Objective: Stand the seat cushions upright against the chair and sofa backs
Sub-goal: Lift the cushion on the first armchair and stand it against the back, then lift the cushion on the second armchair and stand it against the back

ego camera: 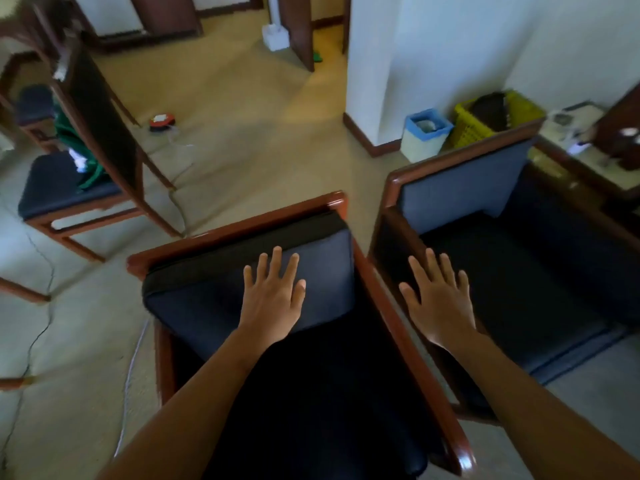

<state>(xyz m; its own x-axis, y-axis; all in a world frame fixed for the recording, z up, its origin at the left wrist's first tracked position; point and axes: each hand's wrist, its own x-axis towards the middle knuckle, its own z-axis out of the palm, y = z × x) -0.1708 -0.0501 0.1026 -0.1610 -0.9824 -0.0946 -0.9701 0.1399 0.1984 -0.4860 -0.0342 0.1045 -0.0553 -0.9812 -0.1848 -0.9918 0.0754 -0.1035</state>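
Note:
A dark blue seat cushion (207, 299) leans upright against the back of the wooden armchair (242, 230) right in front of me. My left hand (273, 299) lies flat on the cushion's face, fingers spread. My right hand (438, 299) hovers open above the gap between this chair's right arm (398, 323) and the second armchair (450, 161). In that second armchair a blue cushion (460, 192) stands against the back. A third chair (69, 192) at the left has its cushion lying flat on the seat.
Green cloth and white paper (81, 164) lie on the left chair. Cables (38, 337) run over the beige carpet. A blue-rimmed bin (426, 133) and a yellow basket (485, 119) stand by the white wall. A side table (588, 157) sits at the right.

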